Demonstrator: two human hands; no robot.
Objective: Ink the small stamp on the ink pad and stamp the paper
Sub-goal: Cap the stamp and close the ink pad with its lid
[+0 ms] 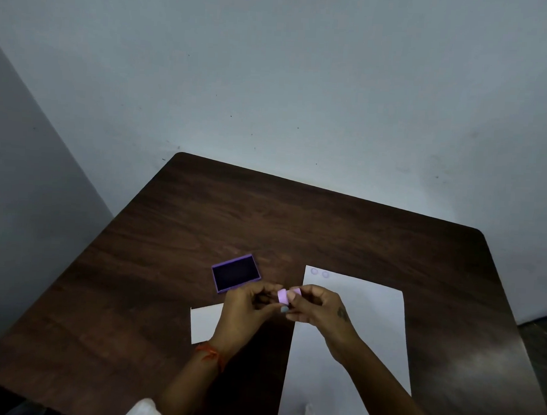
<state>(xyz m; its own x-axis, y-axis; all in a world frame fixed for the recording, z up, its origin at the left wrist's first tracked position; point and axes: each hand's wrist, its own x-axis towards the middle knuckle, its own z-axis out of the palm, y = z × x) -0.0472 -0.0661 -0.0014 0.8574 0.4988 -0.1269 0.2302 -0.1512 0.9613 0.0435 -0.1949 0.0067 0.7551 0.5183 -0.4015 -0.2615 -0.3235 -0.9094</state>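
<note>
A small pink-lilac stamp (pixel 283 296) is held between both hands above the table, near the paper's top left corner. My left hand (pixel 249 306) grips its left side and my right hand (pixel 316 306) pinches its right end; it looks like two pieces touching. The open purple ink pad (pixel 235 273), dark inside, lies on the table just beyond my left hand. The white paper (pixel 370 321) lies to the right, with two faint round purple prints (pixel 319 273) near its top left corner.
A smaller white rectangle (pixel 205 325) lies on the dark wooden table (pixel 203 210), partly under my left wrist. A grey wall stands behind the table's far edge. A dark object (pixel 3 399) shows at the bottom left corner.
</note>
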